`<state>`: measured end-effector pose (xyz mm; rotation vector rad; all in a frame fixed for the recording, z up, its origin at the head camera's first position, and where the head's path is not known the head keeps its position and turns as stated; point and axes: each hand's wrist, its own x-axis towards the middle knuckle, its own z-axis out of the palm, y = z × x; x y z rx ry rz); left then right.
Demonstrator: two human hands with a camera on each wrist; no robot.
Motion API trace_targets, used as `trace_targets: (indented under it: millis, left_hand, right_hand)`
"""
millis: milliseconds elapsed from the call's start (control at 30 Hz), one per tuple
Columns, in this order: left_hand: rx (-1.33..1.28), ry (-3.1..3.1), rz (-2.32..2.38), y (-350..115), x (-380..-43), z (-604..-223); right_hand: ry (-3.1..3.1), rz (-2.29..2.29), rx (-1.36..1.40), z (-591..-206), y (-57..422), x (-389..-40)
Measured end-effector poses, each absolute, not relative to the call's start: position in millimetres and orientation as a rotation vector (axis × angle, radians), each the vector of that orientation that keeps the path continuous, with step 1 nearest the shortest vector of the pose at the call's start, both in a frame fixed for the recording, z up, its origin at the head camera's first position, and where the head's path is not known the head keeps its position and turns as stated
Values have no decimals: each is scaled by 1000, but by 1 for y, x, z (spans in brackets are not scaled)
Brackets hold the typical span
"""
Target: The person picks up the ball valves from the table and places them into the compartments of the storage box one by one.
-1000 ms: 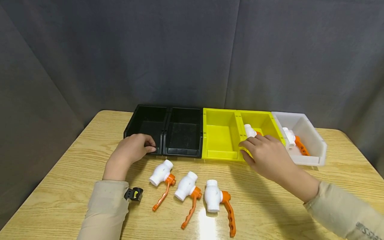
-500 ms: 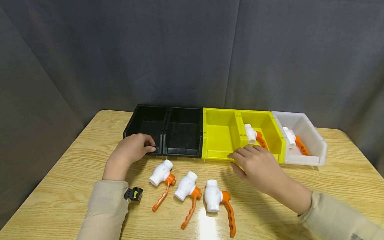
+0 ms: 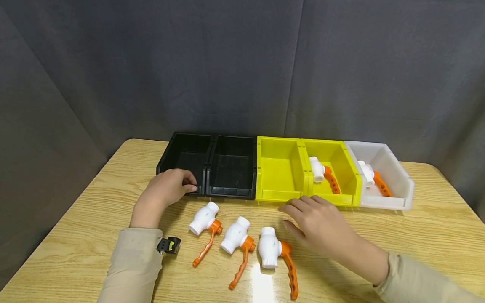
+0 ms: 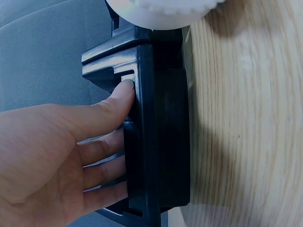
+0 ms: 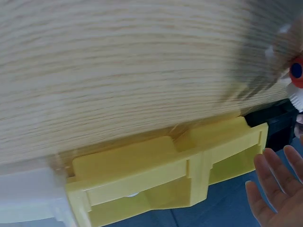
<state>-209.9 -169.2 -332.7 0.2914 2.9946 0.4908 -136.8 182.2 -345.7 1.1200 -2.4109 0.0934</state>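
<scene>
My left hand holds the front edge of the leftmost black bin. In the left wrist view its thumb lies on the rim and the other fingers reach behind the front wall. My right hand, holding nothing, hovers in front of the yellow bins, its fingers loosely bent. Left of it on the table lie three white ball valves with orange handles: the right valve, the middle valve and the left valve. One valve sits in the right yellow bin.
The bins stand side by side along the table's back. Next to the held bin come a second black bin, a left yellow bin and a white bin containing another valve. A grey curtain hangs behind.
My right hand has moved left and toward me, away from the right yellow bin, uncovering the valve inside. My left hand has stayed on the black bin.
</scene>
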Motion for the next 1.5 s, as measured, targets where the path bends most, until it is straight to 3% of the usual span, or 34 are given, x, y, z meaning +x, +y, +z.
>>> trace_targets:
  millis: [1500]
  left_hand:
    - [296,2999,492,-169,-210,-334]
  right_hand:
    - [-2779,139,1135,-350,155,-99]
